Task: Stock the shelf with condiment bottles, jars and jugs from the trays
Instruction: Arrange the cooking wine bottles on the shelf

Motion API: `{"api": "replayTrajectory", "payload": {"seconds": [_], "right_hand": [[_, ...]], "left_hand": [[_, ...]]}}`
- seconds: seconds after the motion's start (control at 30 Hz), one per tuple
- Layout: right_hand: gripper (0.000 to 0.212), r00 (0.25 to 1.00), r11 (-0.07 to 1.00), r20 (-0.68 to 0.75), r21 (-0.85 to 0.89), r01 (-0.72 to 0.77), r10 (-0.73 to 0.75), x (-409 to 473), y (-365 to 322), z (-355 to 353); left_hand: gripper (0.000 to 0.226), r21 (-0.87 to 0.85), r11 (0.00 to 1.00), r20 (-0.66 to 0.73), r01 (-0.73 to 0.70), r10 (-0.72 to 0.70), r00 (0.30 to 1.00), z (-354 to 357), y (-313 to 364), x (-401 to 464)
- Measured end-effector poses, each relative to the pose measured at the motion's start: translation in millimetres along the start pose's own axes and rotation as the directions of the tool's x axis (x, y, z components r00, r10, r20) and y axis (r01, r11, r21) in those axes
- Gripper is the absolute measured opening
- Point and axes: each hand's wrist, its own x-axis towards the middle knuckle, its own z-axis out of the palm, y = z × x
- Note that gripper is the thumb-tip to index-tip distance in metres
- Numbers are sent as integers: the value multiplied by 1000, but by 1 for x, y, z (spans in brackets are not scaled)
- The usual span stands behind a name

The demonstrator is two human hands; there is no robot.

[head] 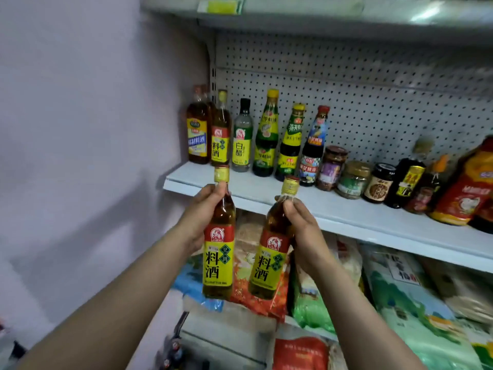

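I hold two amber cooking-wine bottles with yellow and red labels in front of the white shelf (266, 193). My left hand (205, 206) grips the neck of the left bottle (218, 252), which hangs upright. My right hand (301, 228) grips the neck of the right bottle (269, 257), which tilts slightly to the right at the top. Both bottles are below the shelf's front edge. A matching bottle (221, 132) stands on the shelf at the back left.
The shelf carries a row of bottles (266, 134), jars (354, 180) and a red-labelled jug (469, 188) running to the right. A pegboard (346, 89) backs it, with another shelf (320, 12) overhead. Bagged goods (400, 297) fill the lower shelf. A pale wall (80, 129) stands at left.
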Motion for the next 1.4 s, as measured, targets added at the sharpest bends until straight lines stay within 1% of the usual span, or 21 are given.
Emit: {"api": "replayTrajectory", "payload": {"seconds": [0.07,0.13,0.2,0.27,0.4,0.53,0.6,0.67,0.73,0.8,0.83,0.93,1.03,1.17,1.2,1.3,1.33,1.37,1.4], "right_hand": [[27,999,999,-8,-17,46,-46,20,-24,7],[33,995,996,-24,-13,93,-93,42,-44,15],[36,989,990,-49,-13,142,-142,66,-60,22],[32,979,982,-73,-4,191,-191,90,-71,29],[43,967,975,-125,-47,218,-222,135,-78,44],[34,958,972,-167,-62,227,-235,174,-75,61],[26,956,972,-177,-65,226,-234,191,-70,69],[18,959,976,-188,-77,202,-213,205,-64,78],[17,957,974,-187,-94,207,-222,216,-58,85],[19,954,967,-175,-119,227,-245,224,-54,91],[20,953,963,-164,-131,235,-255,227,-53,95],[25,952,959,-157,-146,242,-264,236,-50,103],[30,958,957,-108,-145,251,-267,241,-49,112],[24,967,956,-41,-166,241,-251,245,-47,125],[22,966,955,-44,-168,244,-255,246,-46,127],[15,971,959,-61,-184,216,-230,244,-41,128],[12,974,960,-71,-194,200,-217,243,-38,128],[13,975,960,-78,-208,188,-208,241,-34,128],[21,975,956,-81,-226,186,-208,240,-29,126]], "left_hand": [[32,4,997,-12,-80,80,997,-2,25,18],[23,4,989,-37,-147,147,988,-4,48,40],[23,8,983,-56,-184,184,981,-9,68,65],[29,17,979,-48,-202,202,978,-15,83,94],[33,56,978,-9,-201,202,979,-27,103,156],[34,93,977,28,-192,190,981,-39,109,217],[29,110,974,31,-200,198,980,-45,108,242],[19,127,967,36,-220,217,975,-49,104,261],[12,140,957,41,-252,249,968,-52,100,278],[11,157,947,65,-280,273,960,-54,98,289],[13,167,943,74,-287,279,958,-54,98,294],[32,196,934,112,-300,283,953,-53,95,304],[36,221,927,114,-301,282,953,-52,93,309],[34,260,912,105,-317,300,948,-51,92,313],[37,270,904,107,-330,312,944,-51,91,314],[62,285,891,123,-353,331,936,-52,93,313],[67,286,889,128,-357,334,934,-52,94,312],[68,285,891,129,-352,328,936,-53,96,311],[64,278,894,129,-352,328,936,-52,97,309]]}}
